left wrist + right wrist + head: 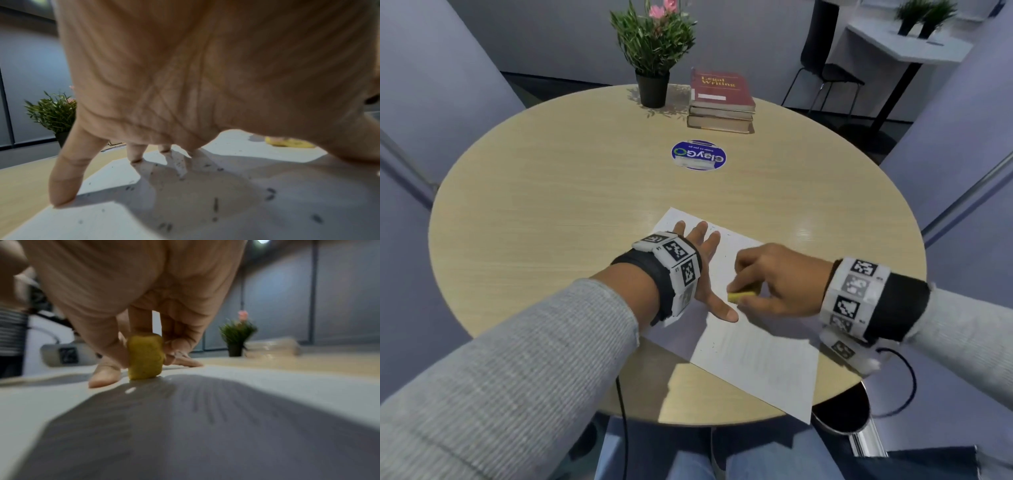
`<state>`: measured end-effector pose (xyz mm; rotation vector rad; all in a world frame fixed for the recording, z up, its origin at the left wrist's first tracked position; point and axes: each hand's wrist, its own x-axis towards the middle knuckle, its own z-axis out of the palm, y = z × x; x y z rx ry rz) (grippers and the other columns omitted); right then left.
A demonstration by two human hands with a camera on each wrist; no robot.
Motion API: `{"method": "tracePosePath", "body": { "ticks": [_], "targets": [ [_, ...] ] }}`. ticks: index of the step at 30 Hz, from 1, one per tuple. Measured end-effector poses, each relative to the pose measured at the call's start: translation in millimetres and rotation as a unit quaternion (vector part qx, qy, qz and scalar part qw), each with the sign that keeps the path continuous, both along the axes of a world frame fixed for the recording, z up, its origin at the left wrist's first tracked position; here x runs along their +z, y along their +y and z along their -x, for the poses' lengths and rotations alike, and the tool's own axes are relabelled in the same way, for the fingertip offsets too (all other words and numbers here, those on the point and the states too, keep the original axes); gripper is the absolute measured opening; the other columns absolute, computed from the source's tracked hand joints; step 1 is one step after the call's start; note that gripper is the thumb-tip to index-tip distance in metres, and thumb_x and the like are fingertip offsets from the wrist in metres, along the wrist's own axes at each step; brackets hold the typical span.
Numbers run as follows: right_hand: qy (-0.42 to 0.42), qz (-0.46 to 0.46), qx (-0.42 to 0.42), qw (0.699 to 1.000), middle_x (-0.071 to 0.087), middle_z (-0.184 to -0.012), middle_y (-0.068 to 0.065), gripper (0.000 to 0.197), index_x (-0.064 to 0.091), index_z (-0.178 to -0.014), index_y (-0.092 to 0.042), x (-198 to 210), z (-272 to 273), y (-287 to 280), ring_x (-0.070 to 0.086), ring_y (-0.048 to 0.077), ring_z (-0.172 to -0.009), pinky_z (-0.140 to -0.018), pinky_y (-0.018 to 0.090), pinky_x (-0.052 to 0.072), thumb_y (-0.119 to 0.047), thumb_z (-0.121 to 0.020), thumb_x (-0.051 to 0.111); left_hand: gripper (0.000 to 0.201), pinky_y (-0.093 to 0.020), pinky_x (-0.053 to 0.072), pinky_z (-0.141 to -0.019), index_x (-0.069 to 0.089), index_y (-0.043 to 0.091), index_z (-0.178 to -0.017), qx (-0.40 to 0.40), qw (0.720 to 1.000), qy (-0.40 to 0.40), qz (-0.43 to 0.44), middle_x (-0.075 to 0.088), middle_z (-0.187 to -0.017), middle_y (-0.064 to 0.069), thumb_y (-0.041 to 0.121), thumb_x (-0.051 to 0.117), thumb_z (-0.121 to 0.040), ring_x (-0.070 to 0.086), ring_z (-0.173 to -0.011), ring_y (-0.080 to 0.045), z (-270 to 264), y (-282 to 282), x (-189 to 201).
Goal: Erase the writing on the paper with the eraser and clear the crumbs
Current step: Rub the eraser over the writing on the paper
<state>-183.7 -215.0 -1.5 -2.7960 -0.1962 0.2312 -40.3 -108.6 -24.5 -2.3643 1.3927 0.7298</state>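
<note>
A white sheet of paper [756, 356] lies at the near right of the round wooden table [571, 192]. My left hand [702, 260] presses flat on the sheet's far part, fingers spread and straight. My right hand [774, 277] pinches a yellow eraser [742, 295] between thumb and fingers, its lower end on the paper beside my left thumb. In the right wrist view the eraser [145, 357] stands on end against the sheet [267, 386]. Dark eraser crumbs [215, 204] lie scattered on the paper [98, 217] under my left palm [185, 73]; the eraser [290, 142] shows beyond it.
A potted plant [654, 51] and a stack of books [720, 102] stand at the table's far edge. A blue round sticker [699, 155] sits mid-table. The paper's near corner overhangs the table edge. A cable hangs from my right wristband [856, 298].
</note>
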Motion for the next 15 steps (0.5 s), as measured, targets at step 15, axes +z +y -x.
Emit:
{"method": "tracePosePath", "body": {
  "ticks": [15],
  "targets": [
    [-0.013, 0.044, -0.137, 0.99, 0.061, -0.087, -0.001, 0.023, 0.074, -0.102, -0.021, 6.7, -15.4, -38.6, 0.057, 0.013, -0.078, -0.073, 0.029, 0.049, -0.033, -0.086, 0.064, 0.146, -0.065, 0.005, -0.118, -0.021, 0.029, -0.155, 0.006, 1.0, -0.007, -0.01, -0.026, -0.163, 0.001, 0.093, 0.06, -0.052, -0.021, -0.149, -0.035, 5.7, 1.6, 7.0]
  ]
}}
